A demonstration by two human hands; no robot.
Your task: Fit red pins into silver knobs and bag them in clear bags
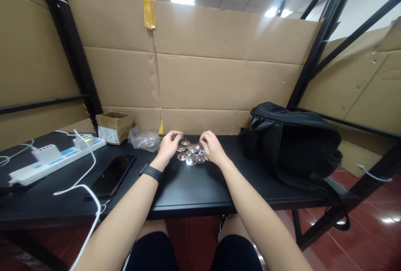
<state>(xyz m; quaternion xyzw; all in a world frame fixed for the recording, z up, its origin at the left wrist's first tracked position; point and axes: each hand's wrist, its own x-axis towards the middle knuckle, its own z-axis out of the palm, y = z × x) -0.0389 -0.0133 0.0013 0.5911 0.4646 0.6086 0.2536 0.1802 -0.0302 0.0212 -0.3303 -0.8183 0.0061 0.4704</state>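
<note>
Several small shiny metal discs with red centres [191, 154] lie clustered on the black table [194, 187] near the cardboard wall. My left hand [169, 145], with a dark band at the wrist, is pinched on a small metal piece just left of the cluster. My right hand [211, 145] rests curled over the right side of the cluster, fingertips down among the discs; what it holds, if anything, is hidden.
A black backpack [291, 141] sits on the table's right end. At the left are a white power strip [53, 158] with cables, a dark phone [112, 173], a small cardboard box [114, 125] and a crumpled clear bag [144, 140]. Cardboard sheets [219, 74] wall the back.
</note>
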